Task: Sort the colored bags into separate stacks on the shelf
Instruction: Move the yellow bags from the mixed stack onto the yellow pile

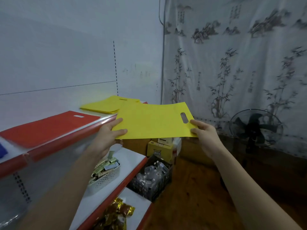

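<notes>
Both forearms fill the lower frame, cut off by the bottom edge. Gold-wrapped packets [116,214] on the lowest shelf level are partly cropped and too blurred to identify. A white basket [106,176] on the middle level is half hidden behind the left forearm; its contents are hard to make out. A black crate [151,178] of what look like clear bottles sits on the wooden floor, with cardboard boxes [159,148] behind it, partly covered by the held bag. A blue item [3,151] at the left edge is almost entirely cut off.

A yellow bag [152,121] is held flat in the air, just past the right end of the top shelf [58,143]. Its left edge is pinched by the left hand [109,133], thumb on top, fingers curled underneath and mostly hidden. Its near right corner, beside the handle cutout, is gripped by the right hand [204,133], thumb on top, fingers below out of sight.

On the top shelf a yellow stack [106,105] lies at the far end, its right part hidden behind the held bag. A red bag [49,128] lies flat nearer the camera, separate from the yellow stack; whether more than one red bag is there cannot be told.

A dark fan [255,128] stands on the right before a printed curtain [232,55].
</notes>
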### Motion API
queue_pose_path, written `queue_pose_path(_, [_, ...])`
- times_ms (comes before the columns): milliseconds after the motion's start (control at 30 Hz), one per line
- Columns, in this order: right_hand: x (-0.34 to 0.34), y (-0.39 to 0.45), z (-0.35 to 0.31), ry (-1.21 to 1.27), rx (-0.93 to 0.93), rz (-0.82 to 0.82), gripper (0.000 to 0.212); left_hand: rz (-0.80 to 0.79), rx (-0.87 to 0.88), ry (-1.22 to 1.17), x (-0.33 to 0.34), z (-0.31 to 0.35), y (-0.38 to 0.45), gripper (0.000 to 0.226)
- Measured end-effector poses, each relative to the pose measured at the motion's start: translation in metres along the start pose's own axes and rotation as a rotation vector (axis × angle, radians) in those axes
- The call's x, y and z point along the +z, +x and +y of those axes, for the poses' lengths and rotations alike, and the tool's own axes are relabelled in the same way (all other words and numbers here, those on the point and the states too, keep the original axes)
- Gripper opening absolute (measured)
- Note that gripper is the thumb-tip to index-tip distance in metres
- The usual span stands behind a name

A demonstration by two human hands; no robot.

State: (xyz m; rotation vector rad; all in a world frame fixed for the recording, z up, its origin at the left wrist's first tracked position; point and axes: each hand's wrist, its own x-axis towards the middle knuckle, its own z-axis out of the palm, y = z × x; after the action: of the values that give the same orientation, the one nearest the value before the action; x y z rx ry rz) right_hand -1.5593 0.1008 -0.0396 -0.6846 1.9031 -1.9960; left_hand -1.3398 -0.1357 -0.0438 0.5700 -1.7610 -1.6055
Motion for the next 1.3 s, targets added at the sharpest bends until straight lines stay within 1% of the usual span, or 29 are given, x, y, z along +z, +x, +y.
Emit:
queue_pose_path(100, [0.014,0.055,-0.002,0.001,0.001,-0.045,0.040,0.059,0.009,0.034,-0.001,-0.003,0.039,0.061])
queue_pose_path(200, [0.036,0.111,-0.004,0.004,-0.030,-0.109,0.040,0.121,0.022,0.020,-0.007,-0.007,0.082,0.061])
queue_pose_path(367, [0.081,0.200,0.007,-0.017,-0.051,-0.194,0.039,0.239,0.030,-0.036,-0.021,-0.024,0.154,0.062])
queue_pose_path(467, [0.108,0.251,0.015,-0.072,-0.069,-0.237,0.037,0.309,0.060,-0.015,-0.030,-0.032,0.190,0.060])
queue_pose_path(600, [0.153,0.311,0.015,-0.098,-0.105,-0.289,0.034,0.382,0.052,-0.001,-0.050,-0.037,0.228,0.064])
queue_pose_path(667, [0.179,0.337,0.017,-0.110,-0.127,-0.309,0.033,0.458,0.056,0.043,-0.061,-0.037,0.241,0.064])
queue_pose_path(800, [0.229,0.384,0.026,-0.129,-0.173,-0.350,0.030,0.613,0.040,0.254,-0.075,-0.038,0.257,0.062])
queue_pose_path(833, [0.242,0.396,0.029,-0.125,-0.186,-0.370,0.029,0.648,0.023,0.274,-0.078,-0.039,0.258,0.066])
queue_pose_path(933, [0.275,0.426,0.036,-0.185,-0.254,-0.440,0.032,0.733,-0.039,0.261,-0.083,-0.045,0.261,0.092])
queue_pose_path(967, [0.283,0.435,0.038,-0.218,-0.281,-0.463,0.032,0.760,-0.065,0.272,-0.080,-0.045,0.263,0.089])
queue_pose_path(1000, [0.290,0.443,0.041,-0.253,-0.305,-0.488,0.033,0.784,-0.093,0.318,-0.077,-0.046,0.265,0.080])
queue_pose_path(1067, [0.302,0.460,0.046,-0.325,-0.342,-0.538,0.033,0.822,-0.148,0.467,-0.072,-0.049,0.274,0.067])
queue_pose_path(1167, [0.318,0.483,0.052,-0.416,-0.399,-0.608,0.035,0.869,-0.238,0.654,-0.067,-0.049,0.287,0.067])
queue_pose_path(1300, [0.331,0.504,0.063,-0.618,-0.482,-0.701,0.034,0.867,-0.404,0.778,-0.057,-0.049,0.298,0.070])
